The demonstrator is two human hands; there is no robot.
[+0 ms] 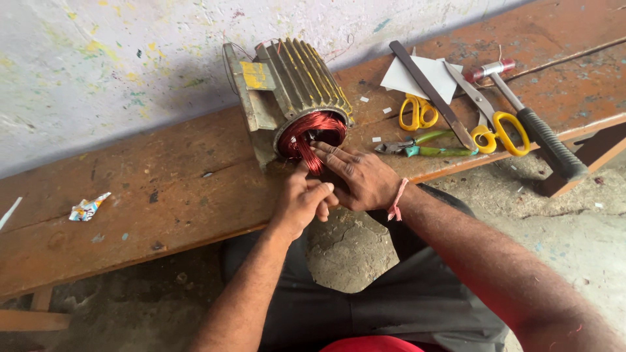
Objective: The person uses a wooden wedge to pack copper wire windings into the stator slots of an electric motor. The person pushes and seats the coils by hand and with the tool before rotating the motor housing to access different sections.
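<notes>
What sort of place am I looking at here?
Likely a small motor-repair workshop: a finned motor stator with copper winding lies on a worn wooden bench, with scissors, pliers and a hammer beside it.

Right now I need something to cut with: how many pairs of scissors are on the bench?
2. One yellow-handled pair of scissors lies on the white paper; a larger yellow-handled pair lies beside the hammer. None seems hidden.

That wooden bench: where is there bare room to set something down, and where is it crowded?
The bench is bare between the crumpled wrapper and the motor stator. Right of the stator it is crowded: white paper, two yellow scissors, a flat file, green pliers and a hammer. Both hands fill the stator's front.
</notes>
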